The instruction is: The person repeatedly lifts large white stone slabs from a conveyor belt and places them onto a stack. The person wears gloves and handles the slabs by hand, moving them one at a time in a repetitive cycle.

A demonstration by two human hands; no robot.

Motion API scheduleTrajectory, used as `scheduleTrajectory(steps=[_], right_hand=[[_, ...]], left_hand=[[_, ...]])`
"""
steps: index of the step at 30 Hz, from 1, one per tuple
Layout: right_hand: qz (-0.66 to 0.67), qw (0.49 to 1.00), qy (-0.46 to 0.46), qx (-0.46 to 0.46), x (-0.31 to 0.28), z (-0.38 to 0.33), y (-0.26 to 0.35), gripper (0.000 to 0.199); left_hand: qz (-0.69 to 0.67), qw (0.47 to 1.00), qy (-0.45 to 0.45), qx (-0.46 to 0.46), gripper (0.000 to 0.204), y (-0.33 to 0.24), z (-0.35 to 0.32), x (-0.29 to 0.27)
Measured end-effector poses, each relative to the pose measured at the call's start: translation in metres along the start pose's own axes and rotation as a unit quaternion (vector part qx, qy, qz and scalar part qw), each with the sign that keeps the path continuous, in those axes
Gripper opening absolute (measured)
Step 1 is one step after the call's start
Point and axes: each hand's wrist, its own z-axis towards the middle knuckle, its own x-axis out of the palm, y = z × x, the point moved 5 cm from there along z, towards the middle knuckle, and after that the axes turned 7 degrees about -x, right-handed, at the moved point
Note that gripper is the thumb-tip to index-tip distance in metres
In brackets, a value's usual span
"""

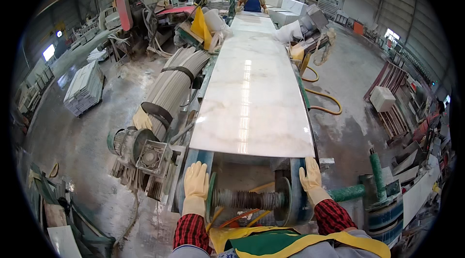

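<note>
Both of my gloved hands rest flat with fingers spread, gripping nothing: my left hand [196, 180] lies on the blue belt at the conveyor's [296, 200] lower left end, my right hand [310, 176] on the belt at the lower right. Just above them, in the middle of the frame, lies the polished white marble slab [252, 98], its near edge close to my fingertips. Another person [252, 1] stands at the far end, top centre.
</note>
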Motion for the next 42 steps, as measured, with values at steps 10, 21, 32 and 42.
scheduleTrajectory(steps=[10,21,32,42], right_hand=[[0.007,0.998,0.023,-0.049,0.020,0.032,-0.010,0.060],[0.025,0.999,-0.006,-0.030,0.017,0.028,-0.004,0.058],[0.060,0.989,-0.062,-0.117,-0.027,0.046,0.008,0.049],[0.050,0.991,-0.056,-0.109,-0.036,0.041,0.011,0.040]], left_hand=[[0.022,1.000,0.011,0.007,0.043,-0.003,-0.006,0.001],[0.039,0.998,0.030,0.041,0.042,-0.003,-0.007,0.001],[0.035,0.998,0.050,0.020,0.041,-0.003,-0.008,-0.001],[0.061,0.996,0.038,0.046,0.036,-0.012,-0.011,-0.008]])
